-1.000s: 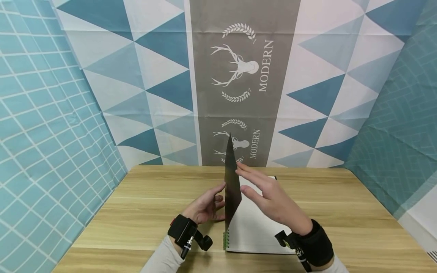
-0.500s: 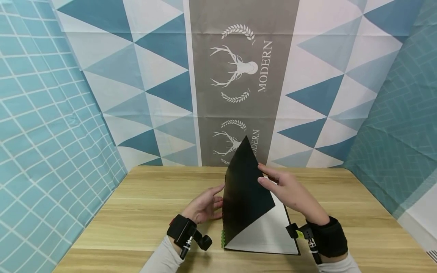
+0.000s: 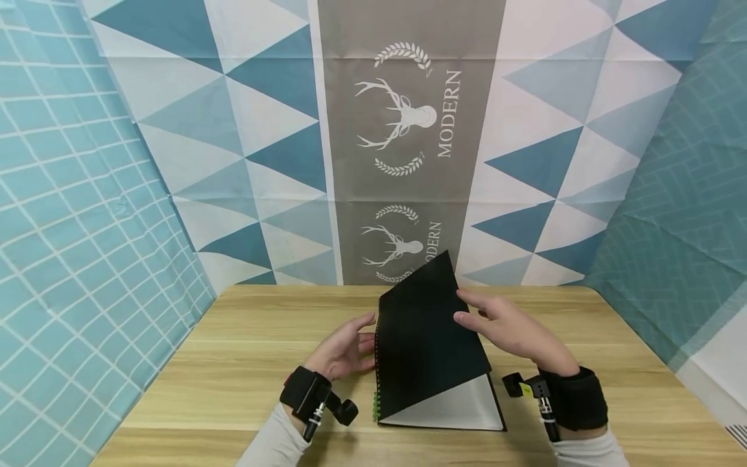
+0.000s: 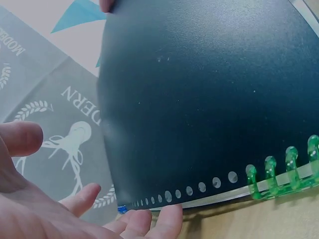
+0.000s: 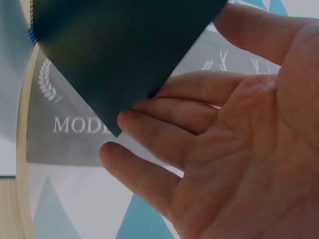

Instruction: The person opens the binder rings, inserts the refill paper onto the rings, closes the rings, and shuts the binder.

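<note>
A black-covered ring-bound notebook [image 3: 432, 324] lies on the table with its front cover lifted at a slant. White paper [image 3: 461, 405] shows beneath the near corner. Green binding rings [image 4: 279, 174] pass through the near end of the spine, beside a row of bare holes; a small blue ring [image 4: 122, 209] sits at the far end. My left hand [image 3: 341, 350] rests along the spine, fingertips at its edge and fingers loosely spread. At the cover's raised free edge, my right hand [image 3: 510, 327] touches it with extended fingers; the palm shows in the right wrist view.
The wooden table [image 3: 262, 337] extends to both sides of the notebook. A patterned cloth [image 3: 280, 162] hangs behind it, with blue grid cloth [image 3: 64, 194] on the left and teal cloth [image 3: 677, 227] on the right. Each wrist wears a black camera strap [image 3: 574, 397].
The cover has swung from nearly upright down to the right, hiding most of the white page. My right hand has moved right with its edge. My left hand has stayed by the spine.
</note>
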The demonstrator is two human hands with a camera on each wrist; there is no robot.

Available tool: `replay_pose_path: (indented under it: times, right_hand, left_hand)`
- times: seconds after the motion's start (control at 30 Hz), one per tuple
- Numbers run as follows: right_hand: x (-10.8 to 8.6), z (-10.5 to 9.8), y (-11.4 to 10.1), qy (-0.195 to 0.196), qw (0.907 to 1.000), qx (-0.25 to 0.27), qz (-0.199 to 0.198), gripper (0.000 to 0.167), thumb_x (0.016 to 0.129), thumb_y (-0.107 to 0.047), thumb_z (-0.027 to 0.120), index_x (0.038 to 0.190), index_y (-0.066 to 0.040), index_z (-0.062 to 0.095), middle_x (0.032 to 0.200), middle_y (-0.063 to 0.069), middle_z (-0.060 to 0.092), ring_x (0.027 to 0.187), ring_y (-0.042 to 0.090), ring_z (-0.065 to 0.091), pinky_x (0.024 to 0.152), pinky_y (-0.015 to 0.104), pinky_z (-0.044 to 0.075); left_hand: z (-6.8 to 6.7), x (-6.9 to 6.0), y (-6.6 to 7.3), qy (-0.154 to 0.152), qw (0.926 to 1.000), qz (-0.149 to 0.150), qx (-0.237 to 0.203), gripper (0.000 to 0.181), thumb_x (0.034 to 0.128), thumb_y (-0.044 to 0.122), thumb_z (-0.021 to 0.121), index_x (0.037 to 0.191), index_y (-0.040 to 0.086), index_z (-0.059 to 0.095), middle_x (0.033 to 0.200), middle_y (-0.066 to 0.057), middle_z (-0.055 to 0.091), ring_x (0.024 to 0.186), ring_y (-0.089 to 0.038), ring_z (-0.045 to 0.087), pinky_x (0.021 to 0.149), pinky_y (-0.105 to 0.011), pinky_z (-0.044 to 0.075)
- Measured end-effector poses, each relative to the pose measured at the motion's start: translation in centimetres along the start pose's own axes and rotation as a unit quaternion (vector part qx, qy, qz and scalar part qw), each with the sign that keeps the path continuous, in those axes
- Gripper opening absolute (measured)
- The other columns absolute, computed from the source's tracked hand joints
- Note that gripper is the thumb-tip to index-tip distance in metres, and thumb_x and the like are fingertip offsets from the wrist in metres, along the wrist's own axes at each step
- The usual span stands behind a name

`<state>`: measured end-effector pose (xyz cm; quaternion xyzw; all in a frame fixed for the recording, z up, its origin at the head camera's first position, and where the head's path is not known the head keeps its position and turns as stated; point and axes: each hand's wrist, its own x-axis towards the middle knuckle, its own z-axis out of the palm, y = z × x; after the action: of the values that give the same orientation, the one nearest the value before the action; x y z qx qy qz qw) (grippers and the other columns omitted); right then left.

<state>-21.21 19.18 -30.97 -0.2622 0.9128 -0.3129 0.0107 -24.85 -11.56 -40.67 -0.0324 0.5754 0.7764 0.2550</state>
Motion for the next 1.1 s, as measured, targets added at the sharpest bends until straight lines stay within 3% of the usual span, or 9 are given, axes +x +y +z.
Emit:
replay_pose_path:
  times: [0.17,0.43,0.73,0.77,0.83,0.97,1.0,1.07,1.1]
  right_hand:
    - [0.0,-0.2,0.6,-0.004,0.9997,-0.018,0.018,0.065,0.107,-0.039,0.052,0.152,0.006,0.040,0.156,0.028,0.043,0.139,0.049,0.047,0.108,0.060,0.046]
    - [0.0,-0.1,0.9,-0.041,0.9978,-0.030,0.044,0.069,0.104,-0.044,0.053,0.152,0.004,0.042,0.154,0.027,0.046,0.143,0.046,0.044,0.111,0.061,0.042]
    - [0.6,1.0,1.8,-0.084,0.9943,-0.028,0.060,0.068,0.104,-0.043,0.054,0.150,0.008,0.043,0.152,0.028,0.048,0.142,0.044,0.046,0.110,0.058,0.044]
    - [0.6,1.1,1.8,-0.089,0.9937,-0.028,0.062,0.068,0.104,-0.042,0.054,0.149,0.008,0.044,0.145,0.028,0.055,0.137,0.042,0.053,0.108,0.057,0.046]
    - [0.8,1.4,2.1,-0.101,0.9922,-0.020,0.070,0.068,0.104,-0.041,0.056,0.148,0.009,0.045,0.125,0.028,0.066,0.109,0.036,0.067,0.098,0.051,0.052]
    - [0.9,1.9,2.3,-0.116,0.9903,-0.012,0.076,0.068,0.103,-0.038,0.057,0.148,0.011,0.044,0.103,0.025,0.068,0.083,0.027,0.061,0.090,0.045,0.050]
    - [1.0,2.0,2.3,-0.116,0.9902,-0.013,0.077,0.068,0.103,-0.038,0.058,0.147,0.012,0.043,0.113,0.027,0.068,0.087,0.030,0.064,0.093,0.047,0.051]
    - [1.0,2.2,2.3,-0.116,0.9899,-0.021,0.079,0.070,0.103,-0.039,0.059,0.147,0.012,0.043,0.125,0.030,0.064,0.114,0.036,0.064,0.101,0.051,0.049]
    - [1.0,2.4,2.3,-0.119,0.9891,-0.022,0.084,0.071,0.102,-0.039,0.059,0.148,0.012,0.042,0.128,0.031,0.062,0.118,0.040,0.063,0.103,0.053,0.048]
  left_hand:
    - [-0.2,-0.2,0.4,-0.008,0.9999,0.003,0.007,0.051,0.1056,0.047,0.047,0.142,0.013,0.035,0.131,-0.016,0.052,0.111,-0.021,0.055,0.091,-0.035,0.047]
    - [-0.8,-0.5,1.0,0.006,0.9993,0.021,0.030,0.060,0.1074,0.046,0.042,0.152,0.008,0.031,0.148,-0.024,0.043,0.127,-0.028,0.049,0.098,-0.040,0.043]
    - [-1.1,-1.1,1.4,0.037,0.9965,0.037,0.066,0.063,0.1062,0.048,0.045,0.153,0.006,0.035,0.156,-0.027,0.038,0.143,-0.039,0.037,0.109,-0.051,0.039]
    - [-1.1,-1.1,1.5,0.042,0.9957,0.040,0.071,0.063,0.1062,0.048,0.045,0.152,0.006,0.035,0.156,-0.027,0.038,0.144,-0.039,0.037,0.109,-0.052,0.039]
    - [-1.1,-1.2,1.6,0.055,0.9941,0.045,0.082,0.062,0.1063,0.047,0.045,0.151,0.005,0.037,0.154,-0.026,0.039,0.142,-0.040,0.038,0.106,-0.052,0.041]
    - [-1.1,-1.2,1.7,0.075,0.9888,0.053,0.118,0.060,0.1066,0.045,0.046,0.150,0.004,0.041,0.150,-0.024,0.044,0.138,-0.038,0.042,0.095,-0.044,0.048]
    - [-1.1,-1.2,1.7,0.079,0.9871,0.055,0.128,0.059,0.1066,0.044,0.046,0.149,0.003,0.041,0.149,-0.024,0.045,0.137,-0.038,0.043,0.092,-0.043,0.049]
    - [-1.1,-1.2,1.6,0.086,0.9827,0.062,0.152,0.059,0.1070,0.043,0.046,0.149,0.002,0.042,0.148,-0.024,0.046,0.136,-0.040,0.044,0.091,-0.044,0.052]
    - [-1.1,-1.2,1.6,0.089,0.9808,0.065,0.161,0.058,0.1073,0.042,0.045,0.150,0.002,0.042,0.149,-0.024,0.045,0.135,-0.040,0.045,0.092,-0.046,0.053]
